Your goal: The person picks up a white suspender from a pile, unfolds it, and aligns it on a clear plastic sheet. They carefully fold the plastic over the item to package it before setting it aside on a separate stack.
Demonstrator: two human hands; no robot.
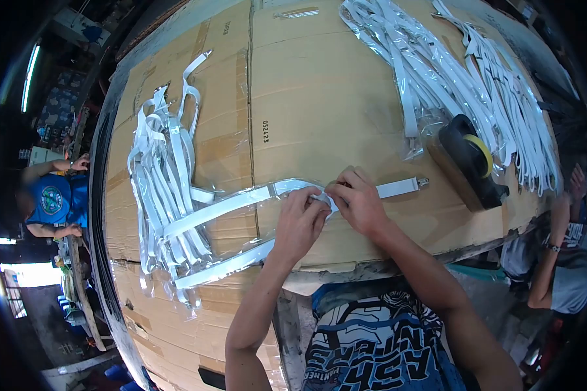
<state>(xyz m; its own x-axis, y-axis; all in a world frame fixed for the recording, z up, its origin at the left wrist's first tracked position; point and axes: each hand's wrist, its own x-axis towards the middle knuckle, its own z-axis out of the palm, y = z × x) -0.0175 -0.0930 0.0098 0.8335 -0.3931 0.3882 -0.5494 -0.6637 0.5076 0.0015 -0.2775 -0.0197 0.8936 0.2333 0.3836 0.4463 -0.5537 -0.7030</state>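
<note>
Both my hands meet over the cardboard near the table's front edge. My left hand [300, 220] is closed, its fingertips pinching a white strap [241, 203] partly covered in clear plastic. Right beside it, my right hand [359, 199] pinches the same strap at a fold; the fingers hide the exact grip. From under my right hand a flat white end [398, 189] with a metal clip sticks out to the right. Leftward, the strap runs onto a pile of white straps [166, 176] in clear plastic. Another plastic-covered strap length [225, 267] passes below my left hand.
A black tape dispenser [463, 163] with a yellow core stands to the right. Behind it lie plastic-wrapped straps [411, 49] and a bundle of white straps [502, 98]. Cardboard [306, 117] covers the table. A person in blue [55, 195] is at the left, another person [567, 260] at the right.
</note>
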